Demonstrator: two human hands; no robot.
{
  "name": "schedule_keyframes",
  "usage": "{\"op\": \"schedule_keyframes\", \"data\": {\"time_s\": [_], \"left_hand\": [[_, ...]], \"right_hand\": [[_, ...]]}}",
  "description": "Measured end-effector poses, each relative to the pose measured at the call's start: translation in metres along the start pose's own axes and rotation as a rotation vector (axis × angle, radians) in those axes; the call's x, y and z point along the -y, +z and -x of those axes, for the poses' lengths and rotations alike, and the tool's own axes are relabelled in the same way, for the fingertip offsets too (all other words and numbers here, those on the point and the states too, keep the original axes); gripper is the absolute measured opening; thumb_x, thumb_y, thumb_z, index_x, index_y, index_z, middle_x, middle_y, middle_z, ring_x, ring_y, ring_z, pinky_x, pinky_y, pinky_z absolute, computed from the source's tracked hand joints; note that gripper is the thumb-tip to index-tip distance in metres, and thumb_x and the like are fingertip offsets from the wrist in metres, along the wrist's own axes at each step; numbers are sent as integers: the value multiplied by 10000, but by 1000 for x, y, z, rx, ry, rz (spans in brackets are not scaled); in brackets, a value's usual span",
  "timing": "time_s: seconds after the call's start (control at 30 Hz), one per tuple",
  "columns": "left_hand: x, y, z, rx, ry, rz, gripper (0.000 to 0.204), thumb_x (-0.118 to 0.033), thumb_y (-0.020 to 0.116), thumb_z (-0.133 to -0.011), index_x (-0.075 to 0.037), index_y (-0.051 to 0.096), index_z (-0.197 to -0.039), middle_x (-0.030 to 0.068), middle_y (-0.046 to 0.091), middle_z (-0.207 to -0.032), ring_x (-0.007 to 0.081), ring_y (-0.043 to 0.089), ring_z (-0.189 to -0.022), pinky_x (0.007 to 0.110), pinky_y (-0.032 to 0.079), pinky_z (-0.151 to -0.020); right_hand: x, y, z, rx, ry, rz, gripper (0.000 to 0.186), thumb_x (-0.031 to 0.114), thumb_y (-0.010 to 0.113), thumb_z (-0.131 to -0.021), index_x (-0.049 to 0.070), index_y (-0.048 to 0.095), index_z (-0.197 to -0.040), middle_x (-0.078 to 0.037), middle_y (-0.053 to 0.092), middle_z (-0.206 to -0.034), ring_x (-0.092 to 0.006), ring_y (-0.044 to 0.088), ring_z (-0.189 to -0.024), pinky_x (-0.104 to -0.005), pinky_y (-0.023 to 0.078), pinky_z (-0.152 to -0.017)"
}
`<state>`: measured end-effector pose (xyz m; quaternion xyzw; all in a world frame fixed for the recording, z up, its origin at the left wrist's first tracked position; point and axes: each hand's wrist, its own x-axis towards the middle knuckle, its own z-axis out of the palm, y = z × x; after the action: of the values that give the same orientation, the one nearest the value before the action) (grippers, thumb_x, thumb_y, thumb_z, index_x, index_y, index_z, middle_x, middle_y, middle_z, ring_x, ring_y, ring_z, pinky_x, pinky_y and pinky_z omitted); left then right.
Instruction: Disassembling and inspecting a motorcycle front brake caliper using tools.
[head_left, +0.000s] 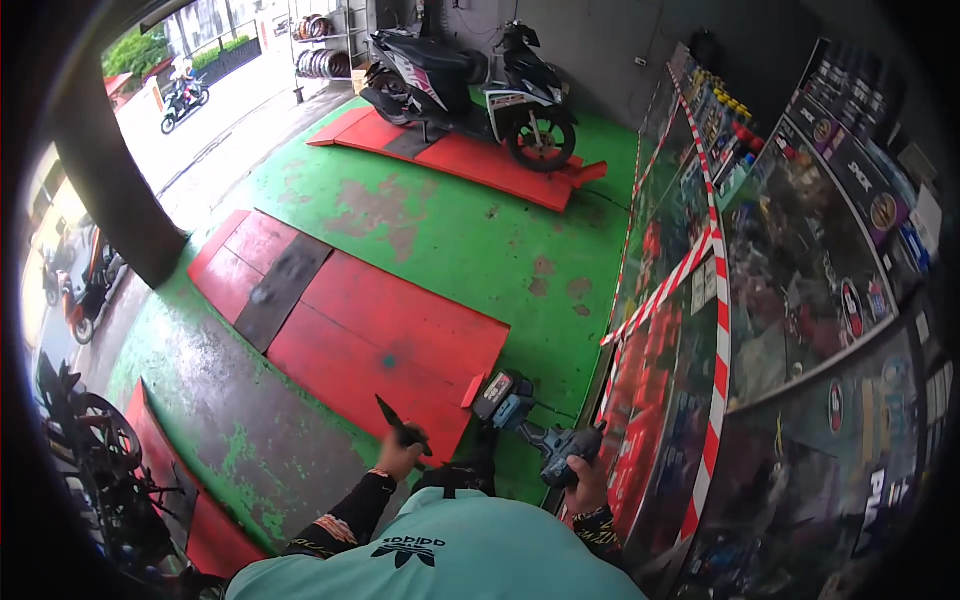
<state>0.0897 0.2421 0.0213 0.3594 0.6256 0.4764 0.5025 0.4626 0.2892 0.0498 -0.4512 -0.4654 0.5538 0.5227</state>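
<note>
My left hand [398, 456] is closed around a dark, slim tool [391, 416] with a pointed tip aimed up and to the left; its exact kind does not show. In my right hand [588, 486] is a blue and black cordless impact wrench [568, 453], gripped by its motor head. Its handle slants away to the left and ends in a chunky battery [497, 396]. Both hands are in front of my body, over the near end of a red lift platform [400, 330].
Glass display cases [800, 270] edged in red and white tape [722, 340] stand close on my right. A scooter [450, 85] rests on the far red lift [470, 165]. The green floor [560, 260] is worn. At the left are a pillar [125, 190] and a dark motorcycle [95, 460].
</note>
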Motion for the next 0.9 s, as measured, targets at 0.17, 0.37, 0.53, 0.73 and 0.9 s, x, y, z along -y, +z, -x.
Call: {"op": "schedule_keyframes", "data": {"time_s": [0.17,0.37,0.53,0.73,0.9], "left_hand": [[-69,56,-136,211,7,222,227,9,538,-736,-14,595,-954,119,641,-1150,185,598,-963,316,477,-821],[-189,83,-281,182,173,288,269,36,465,-702,-42,569,-938,111,615,-1196,97,493,-664,258,416,-604],[-223,99,-372,30,192,367,259,30,457,-698,-41,565,-923,111,621,-1174,103,495,-652,259,431,-600],[-162,117,-466,-316,101,265,244,30,463,-702,-37,588,-899,110,655,-1021,113,521,-638,277,434,-563],[-91,140,-522,-596,49,276,223,61,480,-712,-18,592,-888,108,642,-970,185,594,-858,326,481,-764]], "right_hand": [[84,15,-156,63,168,-574,411,137,672,-842,47,539,-1220,-69,599,-1092,-217,618,-946,-364,526,-834],[298,11,-341,169,-229,-562,876,622,643,-873,62,384,-1496,-144,570,-1352,-316,581,-1189,-449,514,-941],[332,61,-476,177,-802,-231,1183,797,689,-685,4,339,-1490,-224,532,-1380,-350,461,-1328,-486,402,-1071],[299,57,-621,156,-414,-106,885,549,665,-902,-22,320,-1484,-93,660,-978,-195,615,-976,-373,474,-931],[73,-3,-756,198,-305,705,384,326,619,-973,37,625,-1226,-87,682,-990,-219,631,-967,-373,487,-908]]}}
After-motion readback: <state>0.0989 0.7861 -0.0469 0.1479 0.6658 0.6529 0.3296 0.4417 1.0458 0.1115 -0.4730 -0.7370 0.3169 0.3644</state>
